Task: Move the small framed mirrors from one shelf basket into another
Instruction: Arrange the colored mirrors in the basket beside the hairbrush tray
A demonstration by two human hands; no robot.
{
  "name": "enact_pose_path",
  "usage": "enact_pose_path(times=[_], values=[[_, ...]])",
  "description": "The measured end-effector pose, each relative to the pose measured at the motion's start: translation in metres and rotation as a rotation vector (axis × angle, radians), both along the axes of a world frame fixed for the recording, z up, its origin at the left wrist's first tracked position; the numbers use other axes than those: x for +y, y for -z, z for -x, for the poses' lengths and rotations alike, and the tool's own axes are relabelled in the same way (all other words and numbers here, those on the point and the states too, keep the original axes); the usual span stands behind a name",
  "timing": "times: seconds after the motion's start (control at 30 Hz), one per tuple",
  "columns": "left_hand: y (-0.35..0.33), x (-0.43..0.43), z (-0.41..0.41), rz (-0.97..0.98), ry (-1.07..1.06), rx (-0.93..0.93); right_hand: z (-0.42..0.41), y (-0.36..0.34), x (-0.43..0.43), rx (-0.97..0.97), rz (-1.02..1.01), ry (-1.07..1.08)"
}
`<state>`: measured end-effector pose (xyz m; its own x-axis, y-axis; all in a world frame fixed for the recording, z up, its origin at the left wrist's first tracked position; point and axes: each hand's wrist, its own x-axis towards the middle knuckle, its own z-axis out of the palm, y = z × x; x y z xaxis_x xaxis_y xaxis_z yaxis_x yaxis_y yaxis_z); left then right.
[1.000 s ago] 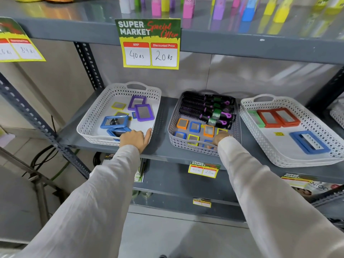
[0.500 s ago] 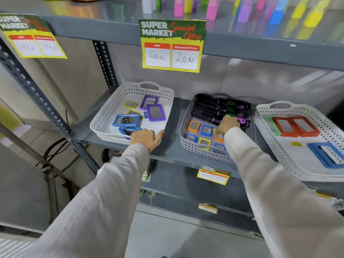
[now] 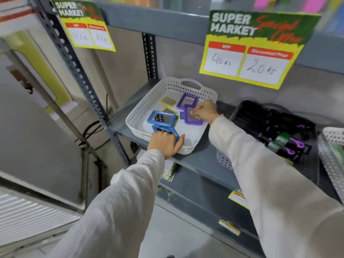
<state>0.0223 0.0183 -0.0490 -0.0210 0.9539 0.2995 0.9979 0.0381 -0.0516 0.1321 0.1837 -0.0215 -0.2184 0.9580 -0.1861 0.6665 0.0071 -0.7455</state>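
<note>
Right hand (image 3: pixel 203 112) inside white basket (image 3: pixel 141 112); left hand (image 3: pixel 164 144) grips its front rim

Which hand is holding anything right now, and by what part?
The left hand grips the white basket at its front rim. The right hand is closed over the purple mirror in that basket; whether it holds a small mirror cannot be told.

We saw a green and yellow price card (image 3: pixel 258 49) hanging from the upper shelf, marked 40 rs and 20 rs, and a second, blurred card (image 3: pixel 84 25) to its left. Black hairbrushes with purple handles (image 3: pixel 279 131) lay at the right. A perforated grey upright (image 3: pixel 74 67) ran down the rack, with dark cables (image 3: pixel 93 127) behind it.
</note>
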Motion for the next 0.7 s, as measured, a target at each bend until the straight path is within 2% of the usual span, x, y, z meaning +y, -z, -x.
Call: enact_pose_path(times=[0.17,0.27,0.53,0.7], values=[[0.004,0.001,-0.001,-0.027,-0.019,0.025,0.041,0.02,-0.002,-0.029,-0.04,-0.154],[0.007,0.002,0.003,-0.041,-0.054,0.032,0.051,0.031,0.0,-0.068,-0.065,-0.17],[0.01,0.004,0.004,-0.113,-0.085,0.058,0.055,0.034,0.002,-0.401,-0.3,-0.164],[0.012,0.005,0.005,-0.109,-0.079,0.08,0.053,0.031,0.009,-0.495,-0.255,-0.228]])
